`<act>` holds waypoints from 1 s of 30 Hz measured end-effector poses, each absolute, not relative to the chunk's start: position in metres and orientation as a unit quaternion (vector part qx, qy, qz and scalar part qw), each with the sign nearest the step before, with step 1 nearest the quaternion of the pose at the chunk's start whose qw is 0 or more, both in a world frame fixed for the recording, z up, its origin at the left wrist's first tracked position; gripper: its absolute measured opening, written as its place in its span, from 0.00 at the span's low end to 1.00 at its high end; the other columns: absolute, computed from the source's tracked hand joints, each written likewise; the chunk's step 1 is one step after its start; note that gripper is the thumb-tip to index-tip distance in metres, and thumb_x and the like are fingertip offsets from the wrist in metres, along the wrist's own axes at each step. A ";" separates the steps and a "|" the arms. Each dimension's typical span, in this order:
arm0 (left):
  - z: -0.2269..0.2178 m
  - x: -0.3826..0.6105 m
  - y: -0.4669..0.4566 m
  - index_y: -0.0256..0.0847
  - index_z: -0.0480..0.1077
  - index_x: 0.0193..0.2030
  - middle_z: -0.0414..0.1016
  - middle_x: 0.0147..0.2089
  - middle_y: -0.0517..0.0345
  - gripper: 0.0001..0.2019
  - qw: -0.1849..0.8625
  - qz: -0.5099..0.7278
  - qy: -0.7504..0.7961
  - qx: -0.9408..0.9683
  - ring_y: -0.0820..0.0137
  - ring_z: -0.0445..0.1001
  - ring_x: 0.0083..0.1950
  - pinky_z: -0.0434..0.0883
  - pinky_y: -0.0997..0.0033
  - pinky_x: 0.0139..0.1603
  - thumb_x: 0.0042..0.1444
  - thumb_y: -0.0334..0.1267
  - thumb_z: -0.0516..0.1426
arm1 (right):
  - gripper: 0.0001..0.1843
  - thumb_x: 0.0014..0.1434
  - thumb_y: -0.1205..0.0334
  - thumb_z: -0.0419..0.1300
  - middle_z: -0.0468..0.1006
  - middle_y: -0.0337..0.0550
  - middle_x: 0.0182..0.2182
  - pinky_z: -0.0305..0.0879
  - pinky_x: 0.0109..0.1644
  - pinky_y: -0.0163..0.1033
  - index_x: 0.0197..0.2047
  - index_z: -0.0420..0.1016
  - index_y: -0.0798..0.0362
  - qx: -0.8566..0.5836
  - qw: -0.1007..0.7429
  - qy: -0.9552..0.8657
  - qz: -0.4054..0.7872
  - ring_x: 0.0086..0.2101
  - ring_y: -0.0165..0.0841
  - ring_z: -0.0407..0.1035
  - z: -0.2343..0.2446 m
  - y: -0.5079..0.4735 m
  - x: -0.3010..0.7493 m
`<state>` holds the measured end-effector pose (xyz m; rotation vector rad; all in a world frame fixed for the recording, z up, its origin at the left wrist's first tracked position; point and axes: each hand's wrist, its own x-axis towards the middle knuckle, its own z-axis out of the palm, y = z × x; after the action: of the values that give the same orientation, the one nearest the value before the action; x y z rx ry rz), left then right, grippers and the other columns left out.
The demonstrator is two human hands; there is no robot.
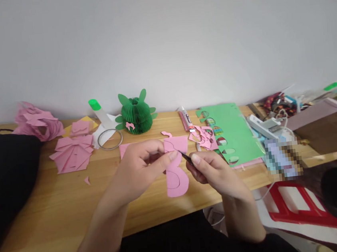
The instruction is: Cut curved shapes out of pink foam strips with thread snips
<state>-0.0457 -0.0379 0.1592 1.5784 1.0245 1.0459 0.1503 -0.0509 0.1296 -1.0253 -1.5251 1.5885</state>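
Observation:
My left hand [144, 166] pinches a pink paper piece [177, 181] between thumb and fingers above the table. Curved lines are drawn on this paper, and its lower right edge is rounded. In my right hand [210, 165] are small black scissors [185, 157], their handles mostly covered by my fingers. The tip points left and meets the paper's right edge close to my left thumb. Behind my left hand, part of another pink sheet [124, 150] lies on the table. A thin curved pink scrap [166, 134] is just beyond the held paper.
A green pleated paper figure [137, 115] stands near the wall. Folded pink papers [73, 154], a clear ring [110, 139] and a green-capped bottle [99, 111] are leftward. Rightward lie a glue tube [186, 119], pink scraps [204, 136], green sheets [232, 131] and a power strip [263, 126].

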 end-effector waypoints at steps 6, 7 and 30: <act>0.157 -0.048 -0.037 0.37 0.69 0.21 0.61 0.19 0.69 0.12 0.495 0.411 0.408 0.648 0.83 0.56 0.20 0.53 0.86 0.18 0.56 0.30 0.58 | 0.27 0.66 0.42 0.53 0.53 0.30 0.17 0.43 0.19 0.33 0.22 0.59 0.51 -0.396 0.341 -0.599 0.607 0.18 0.24 0.45 0.132 -0.051 0.150; 0.157 -0.048 -0.037 0.37 0.69 0.21 0.61 0.19 0.69 0.12 0.497 0.409 0.408 0.647 0.83 0.56 0.20 0.53 0.85 0.18 0.56 0.30 0.58 | 0.27 0.66 0.42 0.53 0.53 0.30 0.17 0.43 0.19 0.33 0.22 0.59 0.51 -0.397 0.339 -0.600 0.606 0.18 0.24 0.45 0.133 -0.051 0.150; 0.152 -0.050 -0.038 0.37 0.70 0.21 0.67 0.21 0.63 0.13 0.503 0.360 0.449 0.645 0.77 0.63 0.22 0.61 0.80 0.21 0.55 0.39 0.58 | 0.27 0.67 0.42 0.52 0.54 0.30 0.17 0.44 0.19 0.34 0.22 0.58 0.50 -0.392 0.326 -0.614 0.603 0.18 0.24 0.46 0.133 -0.051 0.152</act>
<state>-0.0502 -0.0381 0.1524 1.5566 1.0836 0.8696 0.1516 -0.0509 0.1327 -1.0271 -1.6090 1.5794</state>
